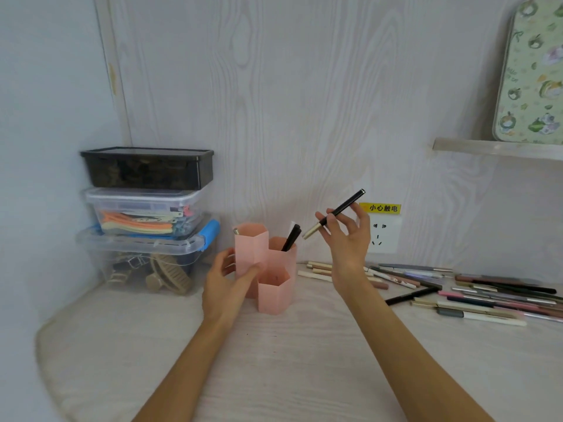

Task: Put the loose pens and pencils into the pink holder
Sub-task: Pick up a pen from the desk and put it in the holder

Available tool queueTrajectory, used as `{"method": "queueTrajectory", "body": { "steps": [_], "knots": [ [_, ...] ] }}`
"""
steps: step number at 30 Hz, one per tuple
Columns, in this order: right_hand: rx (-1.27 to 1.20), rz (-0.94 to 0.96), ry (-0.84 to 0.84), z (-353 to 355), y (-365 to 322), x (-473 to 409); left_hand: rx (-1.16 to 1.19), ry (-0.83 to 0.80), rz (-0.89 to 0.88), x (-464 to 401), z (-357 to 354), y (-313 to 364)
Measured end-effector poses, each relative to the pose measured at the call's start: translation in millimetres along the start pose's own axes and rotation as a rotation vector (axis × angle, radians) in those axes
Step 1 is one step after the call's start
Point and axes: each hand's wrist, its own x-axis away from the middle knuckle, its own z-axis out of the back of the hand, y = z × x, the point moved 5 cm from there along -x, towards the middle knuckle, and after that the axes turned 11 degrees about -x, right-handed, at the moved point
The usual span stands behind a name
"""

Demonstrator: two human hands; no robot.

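The pink holder (275, 292), made of three hexagonal tubes, stands on the pale desk at centre. A black pen (292, 237) leans out of its back right tube. My left hand (227, 277) grips the holder's left side. My right hand (345, 239) is raised just right of the holder and pinches a black pen with a gold end (335, 213), tilted with the gold end pointing down toward the holder. Several loose pens and pencils (487, 295) lie spread on the desk to the right.
Three stacked plastic boxes (146, 214) stand in the back left corner. A wall socket (384, 236) with a yellow warning label sits behind my right hand. A shelf (499, 147) carries a patterned board at upper right. The desk edge curves at the left.
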Motion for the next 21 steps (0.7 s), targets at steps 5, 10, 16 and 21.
{"method": "queueTrajectory", "body": {
  "steps": [5,10,16,21],
  "knots": [
    [0.271,-0.003,-0.063,-3,22,8,-0.009,0.005,-0.001,-1,-1,-3],
    [0.056,-0.020,-0.014,4,18,0,-0.014,0.012,-0.005,-3,-2,-5],
    [0.709,0.148,-0.321,-5,35,16,-0.001,0.021,-0.019,-2,-1,-4],
    [1.035,0.402,-0.470,-10,37,26,-0.004,0.020,-0.023,-2,-2,-5]
  ]
}}
